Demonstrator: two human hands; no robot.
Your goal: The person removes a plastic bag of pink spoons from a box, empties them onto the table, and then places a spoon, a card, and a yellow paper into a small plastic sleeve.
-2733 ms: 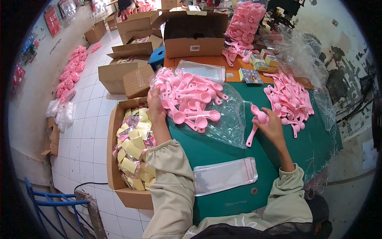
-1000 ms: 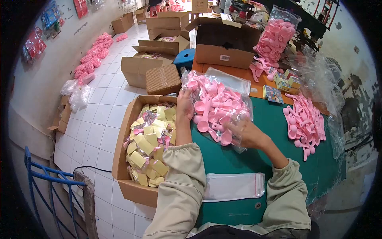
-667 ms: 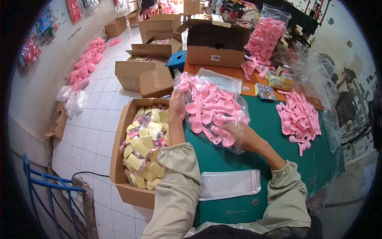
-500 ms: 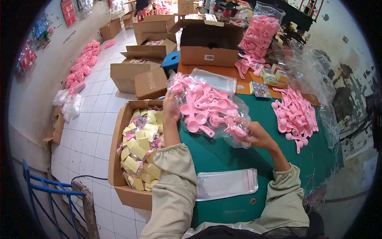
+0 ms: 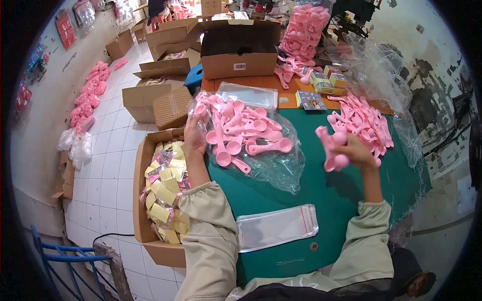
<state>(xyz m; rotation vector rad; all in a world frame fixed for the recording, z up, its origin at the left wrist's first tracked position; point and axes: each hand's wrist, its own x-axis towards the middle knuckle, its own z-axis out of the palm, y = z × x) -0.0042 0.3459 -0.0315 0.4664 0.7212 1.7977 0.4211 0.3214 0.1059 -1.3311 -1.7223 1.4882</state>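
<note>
A clear plastic bag (image 5: 286, 175) lies spread on the green tabletop (image 5: 281, 198), with loose pink measuring spoons (image 5: 233, 128) on and in it. At the bag's left edge, my left hand (image 5: 195, 138) is closed on the plastic; its fingertips are partly hidden. My right hand (image 5: 357, 151) grips a small bunch of pink measuring spoons (image 5: 331, 145) above the table, right of the bag. Just behind that hand is a pile of the same spoons (image 5: 364, 120). A stack of clear flat plastic sleeves (image 5: 276, 228) lies near the front edge, between my forearms.
Left of the table stands a carton (image 5: 163, 256) full of packets with yellow cards (image 5: 163, 195). An open brown box (image 5: 241, 65), a large bag of spoons (image 5: 304, 32), small card stacks (image 5: 321, 83) and more sleeves (image 5: 248, 95) are at the back. Crumpled plastic (image 5: 374, 65) hangs at right.
My right hand has moved from the bag's right side toward the spoon pile, carrying a bunch of spoons. My left hand stays on the bag. The whole view has shifted slightly.
</note>
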